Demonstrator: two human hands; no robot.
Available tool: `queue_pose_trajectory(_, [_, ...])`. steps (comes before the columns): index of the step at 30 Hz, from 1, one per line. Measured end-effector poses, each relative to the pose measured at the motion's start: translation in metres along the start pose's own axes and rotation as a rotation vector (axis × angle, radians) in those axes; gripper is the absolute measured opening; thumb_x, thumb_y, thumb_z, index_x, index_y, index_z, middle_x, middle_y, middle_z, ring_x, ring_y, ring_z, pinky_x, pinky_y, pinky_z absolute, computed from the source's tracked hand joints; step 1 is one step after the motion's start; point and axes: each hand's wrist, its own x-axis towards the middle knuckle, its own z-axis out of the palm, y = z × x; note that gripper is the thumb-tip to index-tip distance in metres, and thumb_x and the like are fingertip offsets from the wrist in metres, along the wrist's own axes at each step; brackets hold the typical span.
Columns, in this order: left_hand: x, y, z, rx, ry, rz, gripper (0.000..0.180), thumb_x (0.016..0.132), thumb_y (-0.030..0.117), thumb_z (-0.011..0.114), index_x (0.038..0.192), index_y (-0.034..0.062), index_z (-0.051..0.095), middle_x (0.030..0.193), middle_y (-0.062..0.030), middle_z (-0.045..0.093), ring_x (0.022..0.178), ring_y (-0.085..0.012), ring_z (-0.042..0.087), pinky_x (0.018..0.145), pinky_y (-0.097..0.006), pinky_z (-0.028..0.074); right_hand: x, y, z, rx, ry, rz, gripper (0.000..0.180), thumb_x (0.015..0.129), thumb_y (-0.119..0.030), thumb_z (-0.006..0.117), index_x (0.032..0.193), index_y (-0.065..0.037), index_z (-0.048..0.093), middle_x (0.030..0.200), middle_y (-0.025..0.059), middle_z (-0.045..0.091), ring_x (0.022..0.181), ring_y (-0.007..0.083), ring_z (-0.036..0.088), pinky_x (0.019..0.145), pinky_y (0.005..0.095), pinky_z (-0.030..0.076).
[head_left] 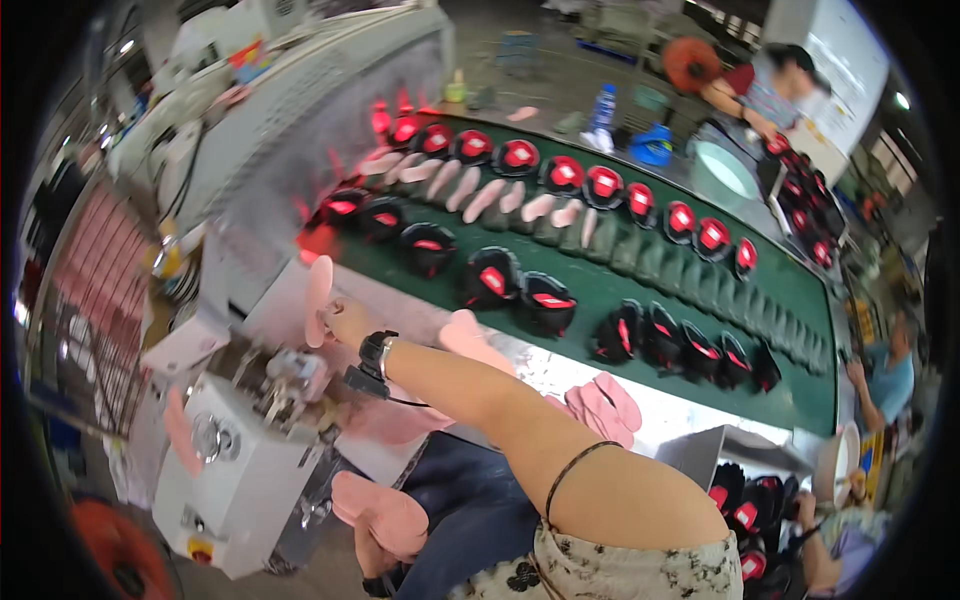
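My right arm reaches across to the left, and my right hand (345,321) grips a pink insole (318,290) by its lower part, upright beside the conveyor's near edge. Low in the view, my left hand (372,550) is closed around several pink insoles (385,515) near my dark apron; its fingers are partly hidden under them. A grey and white machine (235,470) with a metal head stands left of my hands. More pink insoles lie on the metal ledge, one (475,340) behind my right forearm and a pile (603,408) farther right.
A green conveyor (600,270) carries rows of black shoe uppers (492,275) with red linings, and pink insoles among dark forms. Its left end enters a grey tunnel machine (330,110) lit red. Co-workers (780,90) are at the far right. An orange fan (120,550) stands lower left.
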Motion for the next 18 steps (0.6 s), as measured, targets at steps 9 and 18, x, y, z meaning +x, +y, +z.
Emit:
queue_pose_trajectory(9, [0.02,-0.003,0.039,0.062,0.052,0.155,0.05,0.089,0.028,0.053,0.13,0.0012,0.043,0.122,-0.0156,0.056,0.115,-0.0313,0.056,0.098,-0.047,0.046,-0.037,0.007,-0.368,-0.261,0.777,-0.161,0.026,0.091,-0.016,0.055,0.111,-0.002,0.05,0.083,0.0145,0.061,0.058,0.0223,0.065,0.046,0.0343,0.054])
queue_pose_trajectory(18, [0.046,-0.004,0.031,0.059,0.004,0.077,0.045,0.09,0.023,0.051,0.128,0.0003,0.046,0.121,-0.0134,0.057,0.112,-0.0292,0.057,0.097,-0.043,0.047,-0.03,0.07,-0.55,-0.708,1.141,-0.211,0.034,0.07,-0.012,0.061,0.101,0.001,0.064,0.085,0.0187,0.069,0.083,0.0317,0.068,0.077,0.041,0.053])
